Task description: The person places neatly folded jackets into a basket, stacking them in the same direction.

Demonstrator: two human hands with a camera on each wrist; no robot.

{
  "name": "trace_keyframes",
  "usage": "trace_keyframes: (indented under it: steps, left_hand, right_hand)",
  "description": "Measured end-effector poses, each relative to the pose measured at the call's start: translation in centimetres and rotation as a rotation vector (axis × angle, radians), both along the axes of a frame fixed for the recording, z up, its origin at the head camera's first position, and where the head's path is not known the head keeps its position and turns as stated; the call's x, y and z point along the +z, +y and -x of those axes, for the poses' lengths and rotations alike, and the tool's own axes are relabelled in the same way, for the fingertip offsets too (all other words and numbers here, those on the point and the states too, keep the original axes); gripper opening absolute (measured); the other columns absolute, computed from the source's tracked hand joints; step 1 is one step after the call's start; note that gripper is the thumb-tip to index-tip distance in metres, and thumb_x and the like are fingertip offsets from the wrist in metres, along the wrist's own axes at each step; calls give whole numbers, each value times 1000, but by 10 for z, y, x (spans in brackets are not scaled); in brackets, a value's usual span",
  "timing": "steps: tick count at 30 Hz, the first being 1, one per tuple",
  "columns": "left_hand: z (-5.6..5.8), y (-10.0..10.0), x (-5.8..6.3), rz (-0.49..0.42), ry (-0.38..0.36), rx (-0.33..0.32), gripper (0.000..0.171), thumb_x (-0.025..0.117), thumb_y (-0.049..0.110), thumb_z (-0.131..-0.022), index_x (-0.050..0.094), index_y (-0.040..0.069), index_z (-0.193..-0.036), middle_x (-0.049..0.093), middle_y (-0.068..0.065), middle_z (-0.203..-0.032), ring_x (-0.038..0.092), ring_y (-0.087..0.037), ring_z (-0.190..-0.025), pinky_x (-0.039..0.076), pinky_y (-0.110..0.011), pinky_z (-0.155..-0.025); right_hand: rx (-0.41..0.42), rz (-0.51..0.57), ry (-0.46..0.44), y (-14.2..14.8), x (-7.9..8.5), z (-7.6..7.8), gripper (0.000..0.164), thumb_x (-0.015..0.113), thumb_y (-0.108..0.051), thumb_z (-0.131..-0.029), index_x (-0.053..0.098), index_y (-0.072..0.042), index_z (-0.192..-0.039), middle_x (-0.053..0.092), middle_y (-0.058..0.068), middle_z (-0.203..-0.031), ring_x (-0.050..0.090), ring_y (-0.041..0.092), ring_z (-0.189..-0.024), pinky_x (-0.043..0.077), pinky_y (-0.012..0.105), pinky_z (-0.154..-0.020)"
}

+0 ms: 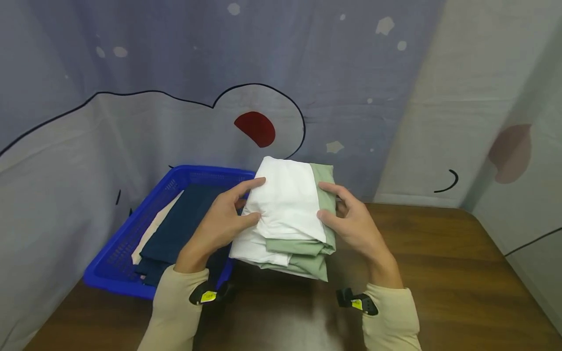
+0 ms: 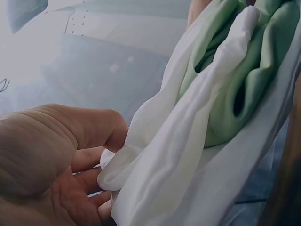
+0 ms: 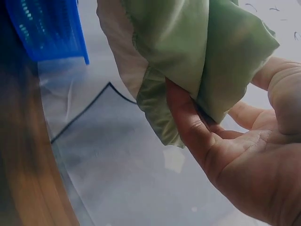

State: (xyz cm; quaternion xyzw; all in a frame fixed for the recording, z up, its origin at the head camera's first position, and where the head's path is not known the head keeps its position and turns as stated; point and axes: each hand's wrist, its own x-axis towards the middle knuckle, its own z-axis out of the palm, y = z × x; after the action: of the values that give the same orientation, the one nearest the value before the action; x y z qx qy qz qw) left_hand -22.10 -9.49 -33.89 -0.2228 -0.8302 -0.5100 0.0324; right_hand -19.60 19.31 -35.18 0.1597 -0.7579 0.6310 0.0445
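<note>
A folded white and light green garment (image 1: pixel 287 200) is held up in front of the person, above the table. The left hand (image 1: pixel 228 212) grips its left edge, with thumb and index finger on the front face. On the opposite edge the right hand (image 1: pixel 351 219) holds the green border, some fingers tucked behind. In the left wrist view, white layers (image 2: pixel 164 155) lie between the left thumb and fingers, with green folds further in. The right wrist view has green cloth (image 3: pixel 188 52) between the right thumb and fingers. The garment's exact kind cannot be told.
Left of the hands, a blue plastic basket (image 1: pixel 118 243) holds folded dark blue cloth (image 1: pixel 180 219) and a cream piece (image 1: pixel 158 224). A brown wooden table (image 1: pixel 439 273) extends to the right. Printed curtains (image 1: pixel 175 48) hang behind and at both sides.
</note>
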Motion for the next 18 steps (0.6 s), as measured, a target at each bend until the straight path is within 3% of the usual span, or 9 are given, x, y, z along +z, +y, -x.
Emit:
trace_keyframes:
  steps: [18]
  left_hand:
    - [-10, -73, 6, 186, -9, 69, 68, 75, 7, -95, 52, 16, -158, 49, -21, -158, 62, -49, -126, 59, -57, -89]
  right_hand:
    - [128, 98, 0, -59, -11, 8, 60, 67, 4, -96, 50, -2, -154, 54, 22, -147, 58, 29, -128, 53, 28, -94]
